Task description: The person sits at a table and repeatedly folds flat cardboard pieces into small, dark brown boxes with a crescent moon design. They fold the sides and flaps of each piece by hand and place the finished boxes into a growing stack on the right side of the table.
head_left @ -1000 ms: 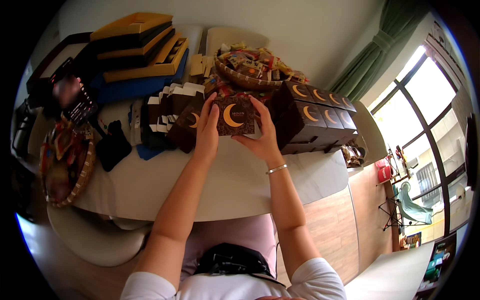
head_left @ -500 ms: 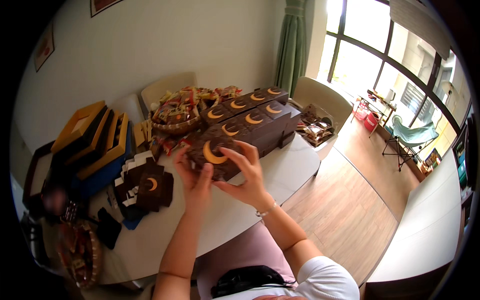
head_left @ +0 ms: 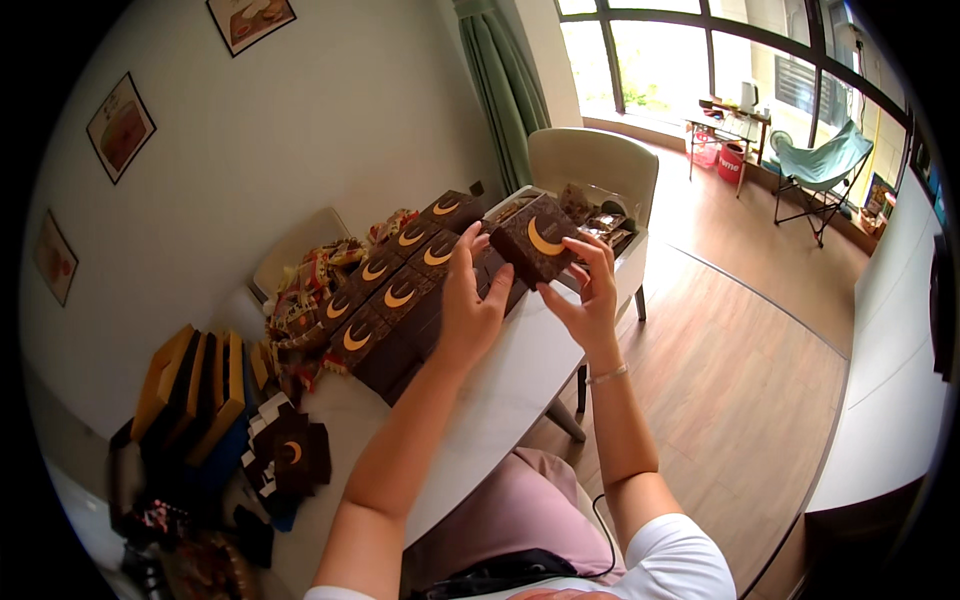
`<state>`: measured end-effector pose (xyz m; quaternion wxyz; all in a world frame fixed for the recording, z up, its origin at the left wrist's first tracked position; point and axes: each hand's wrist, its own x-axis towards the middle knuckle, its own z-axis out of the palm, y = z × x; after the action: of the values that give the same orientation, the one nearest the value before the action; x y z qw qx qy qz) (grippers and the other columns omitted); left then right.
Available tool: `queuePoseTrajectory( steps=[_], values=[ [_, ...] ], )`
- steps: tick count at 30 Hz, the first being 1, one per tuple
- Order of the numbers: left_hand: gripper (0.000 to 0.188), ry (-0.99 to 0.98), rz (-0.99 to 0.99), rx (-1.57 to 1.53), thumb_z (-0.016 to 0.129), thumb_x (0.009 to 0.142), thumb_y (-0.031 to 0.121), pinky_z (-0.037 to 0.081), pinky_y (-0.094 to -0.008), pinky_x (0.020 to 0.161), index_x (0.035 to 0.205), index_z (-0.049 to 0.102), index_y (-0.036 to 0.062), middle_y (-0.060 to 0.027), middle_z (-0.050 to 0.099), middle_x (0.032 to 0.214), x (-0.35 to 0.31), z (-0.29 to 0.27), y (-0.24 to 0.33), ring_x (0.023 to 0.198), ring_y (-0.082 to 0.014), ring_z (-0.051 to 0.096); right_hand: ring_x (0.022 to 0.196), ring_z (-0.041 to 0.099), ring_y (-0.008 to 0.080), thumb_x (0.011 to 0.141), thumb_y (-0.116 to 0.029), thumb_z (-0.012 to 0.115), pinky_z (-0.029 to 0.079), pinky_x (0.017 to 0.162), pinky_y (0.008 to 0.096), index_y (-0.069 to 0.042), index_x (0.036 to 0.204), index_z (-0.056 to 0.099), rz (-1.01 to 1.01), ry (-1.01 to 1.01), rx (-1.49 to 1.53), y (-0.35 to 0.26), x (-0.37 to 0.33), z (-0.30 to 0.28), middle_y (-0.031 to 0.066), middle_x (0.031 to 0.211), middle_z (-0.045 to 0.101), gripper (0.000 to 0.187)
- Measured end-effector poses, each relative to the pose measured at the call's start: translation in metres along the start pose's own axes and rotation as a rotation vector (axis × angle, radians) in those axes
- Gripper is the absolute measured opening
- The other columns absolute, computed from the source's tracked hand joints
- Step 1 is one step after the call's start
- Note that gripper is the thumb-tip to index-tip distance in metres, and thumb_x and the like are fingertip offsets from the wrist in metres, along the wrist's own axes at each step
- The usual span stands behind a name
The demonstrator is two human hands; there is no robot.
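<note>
A small dark brown box [head_left: 532,245] with a golden crescent on its lid is held in the air between my two hands, slightly tilted. My left hand [head_left: 474,305] grips its left side with thumb and fingertips. On the opposite side, my right hand [head_left: 588,300] pinches the edge and lower corner. Behind and left of my left hand stand matching crescent boxes [head_left: 398,292], packed side by side in two rows on the white table [head_left: 470,395]. The held box is beyond the right end of these rows, and its underside is hidden.
A cream chair [head_left: 592,165] at the far right holds a pale bin [head_left: 628,255] of wrapped packets. A basket of colourful packets [head_left: 305,290] lies behind the rows. Flattened box blanks [head_left: 290,450] and nested yellow-edged trays [head_left: 190,395] sit at the left.
Both hands have carried the box rightward, from in front of the rows to past their right end. The view has turned to the right.
</note>
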<state>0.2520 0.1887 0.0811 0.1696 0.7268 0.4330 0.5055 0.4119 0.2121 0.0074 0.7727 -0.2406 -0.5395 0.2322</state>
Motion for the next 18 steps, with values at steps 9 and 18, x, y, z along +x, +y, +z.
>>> queuePoseTrajectory(
  steps=[9,18],
  values=[
    [0.058,-0.165,-0.223,1.052,0.067,0.089,0.034,0.029,-0.0569,0.113,0.140,0.053,0.0119,-0.0096,0.050,0.145,0.031,-0.020,-0.037,0.138,-0.0296,0.041,0.121,0.055,0.0286,0.066,-0.014,0.087,0.051,0.096,0.0377,-0.011,0.119,0.063,0.047,-0.137,-0.296,0.059,0.052,0.024,0.0150,0.138,0.047,0.058],
    [0.061,-0.096,-0.152,1.164,0.066,0.089,0.033,0.033,-0.0530,0.111,0.144,0.049,0.0116,-0.0106,0.048,0.145,0.020,-0.009,-0.042,0.137,-0.0287,0.041,0.128,0.049,0.0411,0.072,-0.024,0.086,0.046,0.103,0.0443,-0.010,0.123,0.062,-0.019,-0.291,-0.352,0.087,0.057,0.051,0.0232,0.140,0.045,0.058]
  ],
)
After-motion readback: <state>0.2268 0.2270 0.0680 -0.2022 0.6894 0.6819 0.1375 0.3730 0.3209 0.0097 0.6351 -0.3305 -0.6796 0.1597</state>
